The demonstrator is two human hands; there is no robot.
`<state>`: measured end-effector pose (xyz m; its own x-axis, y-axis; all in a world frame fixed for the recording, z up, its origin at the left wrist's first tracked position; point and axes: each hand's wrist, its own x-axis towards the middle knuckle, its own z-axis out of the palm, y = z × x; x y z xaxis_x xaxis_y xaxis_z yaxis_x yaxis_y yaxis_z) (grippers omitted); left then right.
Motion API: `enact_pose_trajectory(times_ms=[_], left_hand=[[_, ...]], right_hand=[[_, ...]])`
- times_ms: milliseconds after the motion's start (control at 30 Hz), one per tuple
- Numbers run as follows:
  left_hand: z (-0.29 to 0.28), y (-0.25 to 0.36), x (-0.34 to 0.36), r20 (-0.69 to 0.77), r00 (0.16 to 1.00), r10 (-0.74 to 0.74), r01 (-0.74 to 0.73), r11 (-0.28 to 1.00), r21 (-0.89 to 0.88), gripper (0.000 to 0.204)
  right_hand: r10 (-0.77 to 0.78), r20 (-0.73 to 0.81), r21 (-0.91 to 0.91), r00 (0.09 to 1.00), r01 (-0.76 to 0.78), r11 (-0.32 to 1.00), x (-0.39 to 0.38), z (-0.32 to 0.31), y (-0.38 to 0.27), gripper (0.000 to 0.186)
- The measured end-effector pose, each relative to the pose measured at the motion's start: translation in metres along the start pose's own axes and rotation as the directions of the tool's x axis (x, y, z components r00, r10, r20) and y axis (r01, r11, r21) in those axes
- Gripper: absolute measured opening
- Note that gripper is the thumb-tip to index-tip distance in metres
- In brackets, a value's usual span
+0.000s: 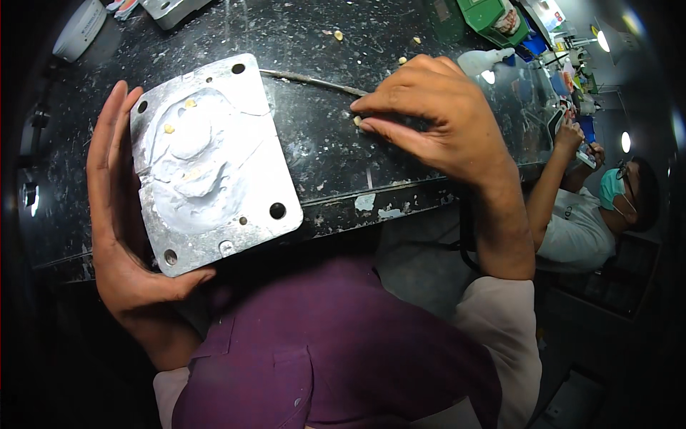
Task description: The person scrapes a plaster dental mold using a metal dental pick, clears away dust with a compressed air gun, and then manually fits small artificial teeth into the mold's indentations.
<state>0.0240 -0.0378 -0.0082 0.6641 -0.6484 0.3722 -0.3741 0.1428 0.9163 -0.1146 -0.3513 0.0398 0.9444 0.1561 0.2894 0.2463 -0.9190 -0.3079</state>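
My left hand (114, 236) grips the left side of a silver metal flask half (277, 179), thumb along its near edge and fingers along the outer side. White plaster (229, 136) fills the flask in an uneven, rounded mould, and small yellowish bits (168, 129) sit in it. To the right, my right hand (443, 118) is over the dark bench, thumb and forefinger pinched at a small yellowish piece (358, 121). A thin metal tool (314, 80) lies on the bench between the flask and my right fingertips, its right end close to them.
Loose yellowish bits (338, 35) lie on the scuffed black bench (307, 129). A white tub (80, 30) and another metal block (171, 10) are at the far left. A green bin (493, 21) and white bottle (484, 61) stand far right. A masked co-worker (579, 222) sits to the right.
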Motion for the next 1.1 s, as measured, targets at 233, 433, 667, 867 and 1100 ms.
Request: enact_pose_trajectory(times_ms=[233, 433, 667, 867, 1100], left_hand=[[-0.002, -0.005, 0.001, 0.009, 0.999, 0.048, -0.047, 0.993, -0.107, 0.141], [-0.007, -0.001, 0.001, 0.043, 0.999, 0.021, -0.018, 0.998, -0.066, 0.144], [-0.006, -0.008, 0.000, 0.053, 0.993, 0.102, -0.098, 0.993, -0.064, 0.142], [-0.005, -0.007, 0.002, 0.052, 0.993, 0.105, -0.105, 0.994, 0.007, 0.138], [0.000, -0.005, 0.001, 0.048, 0.993, 0.103, -0.109, 0.983, 0.144, 0.134]], right_hand=[[0.119, -0.093, 0.242, 0.989, -0.093, 0.966, -0.001, -0.012, -0.008, 0.016], [0.414, -0.156, 0.679, 0.897, -0.207, 0.704, -0.037, -0.034, -0.031, 0.019], [0.495, -0.007, 0.825, 0.869, -0.275, 0.494, -0.067, -0.040, -0.018, 0.018], [0.521, 0.075, 0.840, 0.850, -0.336, 0.426, -0.074, -0.035, -0.017, 0.019], [0.531, 0.119, 0.918, 0.839, -0.297, 0.263, -0.071, -0.015, -0.005, 0.013]])
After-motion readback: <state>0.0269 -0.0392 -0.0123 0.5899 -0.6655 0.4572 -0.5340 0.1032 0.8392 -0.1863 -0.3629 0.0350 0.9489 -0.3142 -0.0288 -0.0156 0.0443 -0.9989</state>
